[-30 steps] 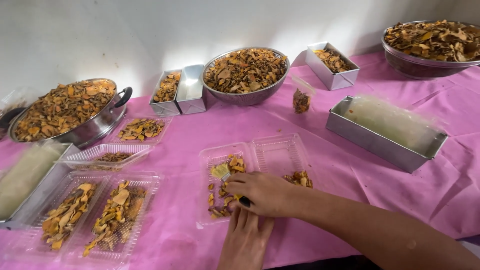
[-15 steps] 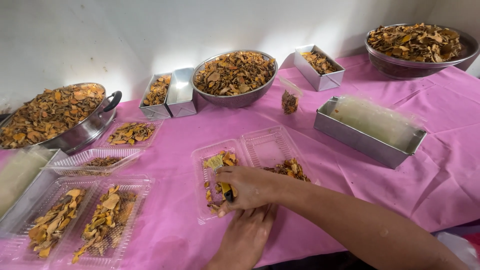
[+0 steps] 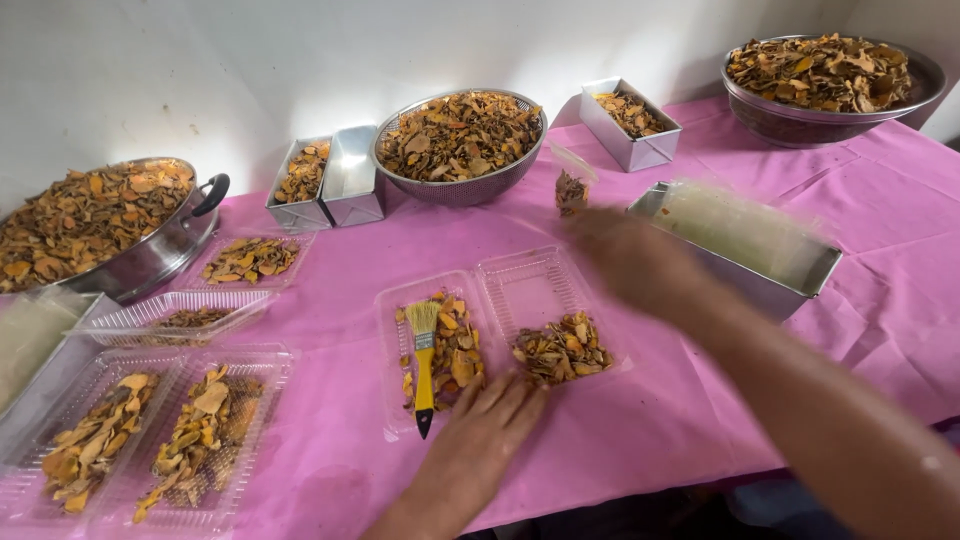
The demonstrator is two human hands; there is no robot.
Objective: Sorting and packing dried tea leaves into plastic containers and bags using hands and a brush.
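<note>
An open clear plastic clamshell tray lies on the pink tablecloth, with dried orange-brown slices in both halves. A small brush with a yellow handle rests on the slices in the left half. My left hand lies flat at the tray's near edge, fingers apart, holding nothing. My right hand is blurred in the air beyond the tray, near a long metal pan that holds clear plastic. I cannot tell if this hand holds anything.
Big metal bowls of dried slices stand at the back centre, back right and far left. Small metal tins and a small filled bag sit between. More filled clear trays lie at left.
My right hand let go of the brush, left it on the left tray half, and swung up and right toward the long pan. The view shifted slightly.
</note>
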